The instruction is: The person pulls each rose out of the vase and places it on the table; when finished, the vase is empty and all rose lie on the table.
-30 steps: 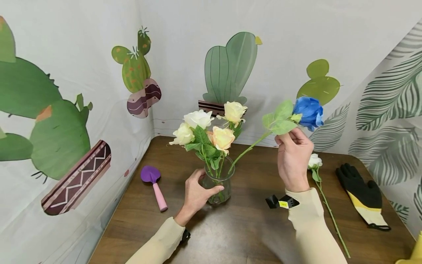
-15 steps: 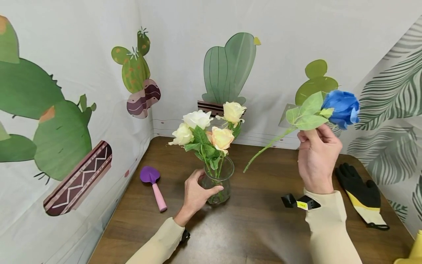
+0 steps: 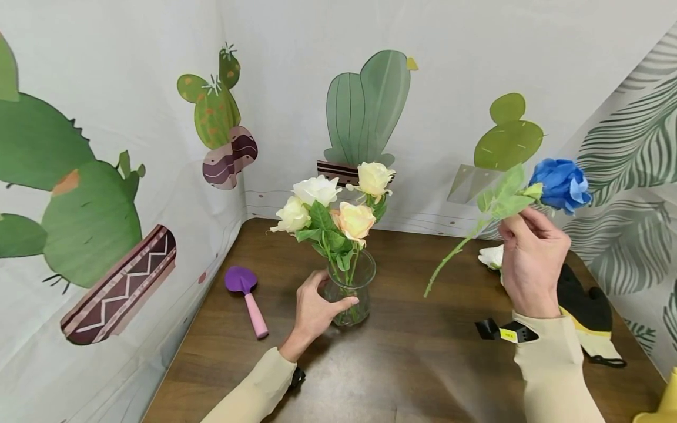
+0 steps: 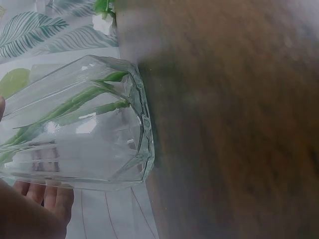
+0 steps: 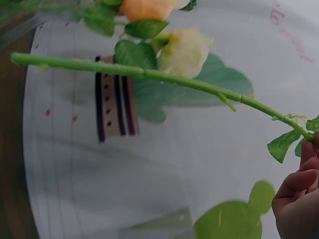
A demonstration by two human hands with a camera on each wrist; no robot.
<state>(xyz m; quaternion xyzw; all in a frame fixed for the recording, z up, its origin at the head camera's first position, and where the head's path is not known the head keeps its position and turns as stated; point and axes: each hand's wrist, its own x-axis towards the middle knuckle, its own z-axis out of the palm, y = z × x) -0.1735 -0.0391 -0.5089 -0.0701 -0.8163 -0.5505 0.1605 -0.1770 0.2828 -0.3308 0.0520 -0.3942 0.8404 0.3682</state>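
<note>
My right hand (image 3: 534,264) pinches a blue rose (image 3: 562,185) just below its bloom, at the right above the table. Its green stem (image 5: 164,77) slants down to the left, the cut end free in the air. My left hand (image 3: 319,305) grips a clear glass vase (image 3: 362,294) from its left side, thumb across the front. Inside the vase stand several roses, white (image 3: 317,191), cream (image 3: 374,179) and peach (image 3: 355,222). Their stems (image 4: 75,102) show through the glass in the left wrist view.
A purple trowel (image 3: 241,280) with a pink handle lies left of the vase. Behind my right hand are a white rose (image 3: 492,257), partly hidden, and a black and yellow glove (image 3: 587,305). Something yellow (image 3: 661,405) sits at the lower right corner. Printed cloth walls border the wooden table (image 3: 402,364).
The blue rose has come out of the vase and moved right in my right hand, lately dipping a little. My left hand stays on the vase.
</note>
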